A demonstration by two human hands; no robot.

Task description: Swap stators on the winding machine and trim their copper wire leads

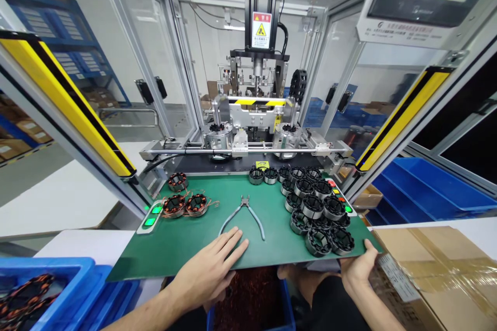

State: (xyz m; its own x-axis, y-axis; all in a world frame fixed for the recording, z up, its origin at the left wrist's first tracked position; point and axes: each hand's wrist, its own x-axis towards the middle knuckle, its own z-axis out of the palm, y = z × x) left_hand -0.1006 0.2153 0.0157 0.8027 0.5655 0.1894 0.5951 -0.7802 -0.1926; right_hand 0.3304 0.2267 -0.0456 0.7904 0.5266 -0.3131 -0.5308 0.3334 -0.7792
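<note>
My left hand (212, 266) lies flat on the near edge of the green work mat (182, 240), fingers stretched out, holding nothing. Grey-handled pliers (244, 215) lie just beyond its fingertips. My right hand (359, 266) curls over the mat's near right corner, thumb on top, gripping the edge. Several bare black stator cores (316, 207) are grouped on the mat's right side. Three copper-wound stators (186, 204) sit at the left.
A winding machine (256, 114) with two fixtures stands behind the mat, flanked by yellow light curtains (77, 108). Blue bins (42, 289) sit at lower left, a bin of copper scrap (252, 300) under the mat, a cardboard box (438, 274) at right.
</note>
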